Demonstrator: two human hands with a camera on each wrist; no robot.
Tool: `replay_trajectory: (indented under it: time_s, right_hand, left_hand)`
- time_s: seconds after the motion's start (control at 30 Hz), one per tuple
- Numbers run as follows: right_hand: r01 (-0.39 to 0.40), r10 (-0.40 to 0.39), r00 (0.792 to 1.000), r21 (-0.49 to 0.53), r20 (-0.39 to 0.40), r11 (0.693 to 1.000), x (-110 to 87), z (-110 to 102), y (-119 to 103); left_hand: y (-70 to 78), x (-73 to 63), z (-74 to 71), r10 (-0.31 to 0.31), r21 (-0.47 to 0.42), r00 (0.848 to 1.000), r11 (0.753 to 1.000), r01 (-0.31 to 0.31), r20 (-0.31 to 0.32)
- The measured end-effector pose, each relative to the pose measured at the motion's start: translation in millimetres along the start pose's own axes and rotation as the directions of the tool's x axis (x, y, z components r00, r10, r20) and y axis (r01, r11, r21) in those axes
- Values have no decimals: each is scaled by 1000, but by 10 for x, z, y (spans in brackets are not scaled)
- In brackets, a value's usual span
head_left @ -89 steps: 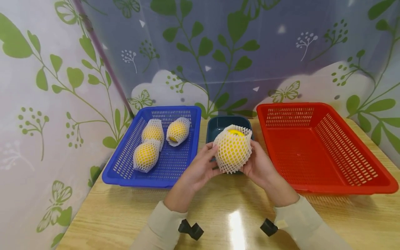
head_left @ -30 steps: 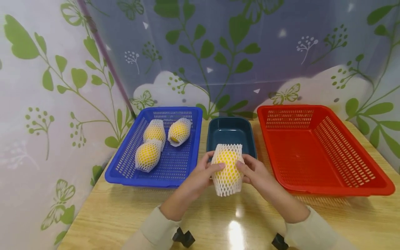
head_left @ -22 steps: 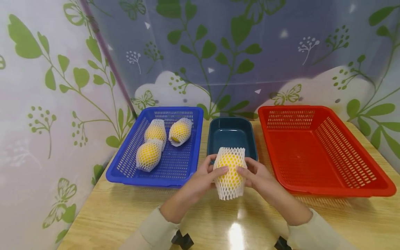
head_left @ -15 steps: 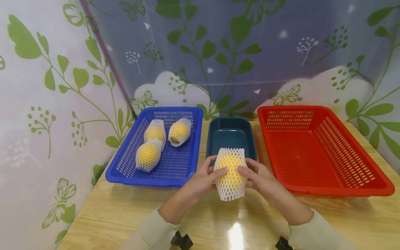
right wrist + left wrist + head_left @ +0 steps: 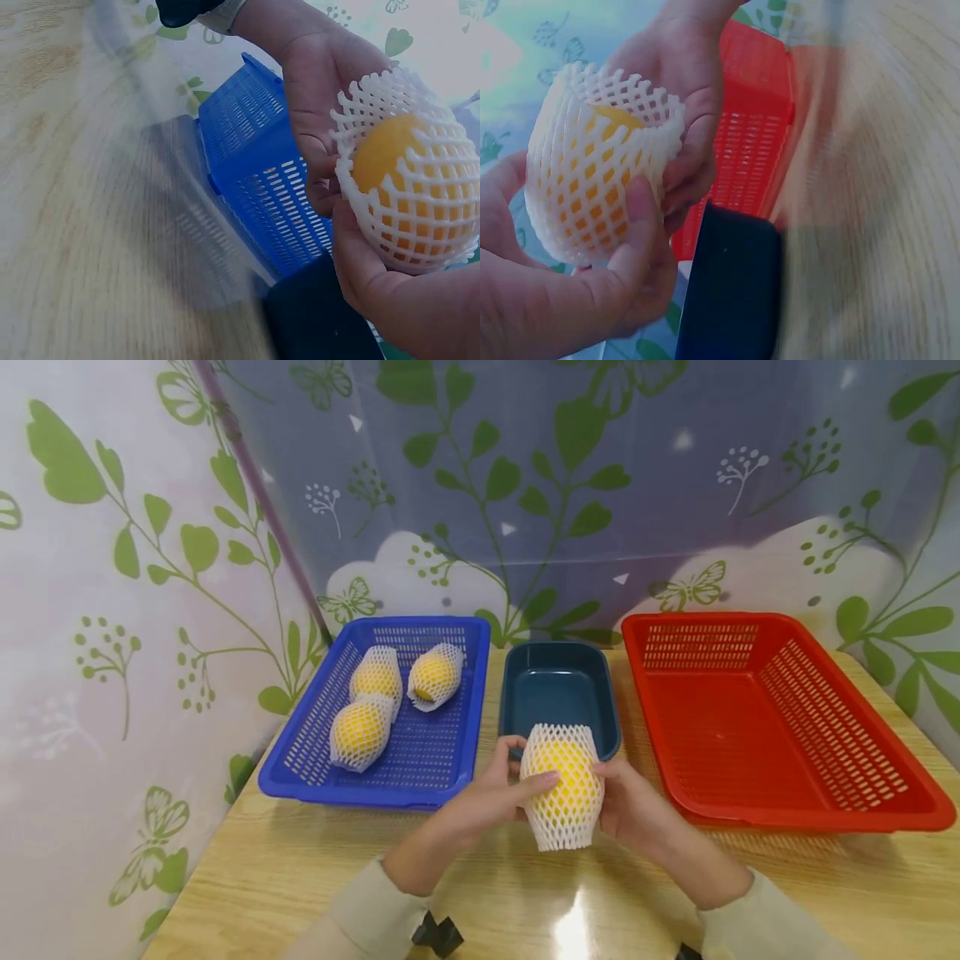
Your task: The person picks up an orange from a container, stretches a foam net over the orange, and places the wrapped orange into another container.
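A round yellow fruit [image 5: 562,785] in a white foam net sleeve is held over the wooden table, just in front of the dark teal tray [image 5: 558,689]. My left hand [image 5: 491,797] grips its left side, the thumb lying across the net. From the other side my right hand [image 5: 637,810] holds it, fingers partly hidden behind the fruit. In the right wrist view the net's open end [image 5: 360,112] shows bare orange-yellow skin. Several more netted fruits do not appear beyond the three in the blue basket [image 5: 427,768], one of them a netted fruit [image 5: 360,733] near its left wall.
The blue basket stands left of the teal tray. To the right is a large red basket [image 5: 735,735] with nothing seen in it. Behind them hangs a leaf-patterned cloth [image 5: 480,485]. The wooden table [image 5: 300,868] extends toward me.
Both hands have drawn the netted fruit back from over the teal tray toward me and turned it. Over the last half second, the right thumb has shifted to the fruit's right side.
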State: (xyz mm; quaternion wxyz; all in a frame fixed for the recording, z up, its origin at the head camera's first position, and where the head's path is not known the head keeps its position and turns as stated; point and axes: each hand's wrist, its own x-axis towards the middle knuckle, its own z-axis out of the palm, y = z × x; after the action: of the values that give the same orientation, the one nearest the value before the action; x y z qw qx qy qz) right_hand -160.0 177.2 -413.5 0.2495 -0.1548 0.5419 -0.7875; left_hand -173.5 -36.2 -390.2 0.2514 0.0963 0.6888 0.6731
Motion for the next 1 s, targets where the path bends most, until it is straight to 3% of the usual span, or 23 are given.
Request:
replay_trajectory:
  time_s: [0.17,0.33,0.63,0.8,1.0]
  right_hand:
    - [0,0,1000,21,26,1000,-26,-18,33]
    - [0,0,1000,-3,27,1000,-30,-30,35]
    - [-37,36,999,-101,-18,994,-30,-21,-21]
    - [-65,44,992,-177,-116,982,-42,36,-48]
    - [-120,70,975,-238,-209,964,-48,101,-74]
  left_hand:
    - [-18,12,59,-10,68,1000,998,12,-27]
    - [-33,19,60,-8,57,1000,998,9,-18]
    - [-74,26,34,9,-67,999,998,-6,38]
    - [-103,18,25,5,-117,998,993,2,61]
    - [-210,23,21,7,-273,992,962,28,124]
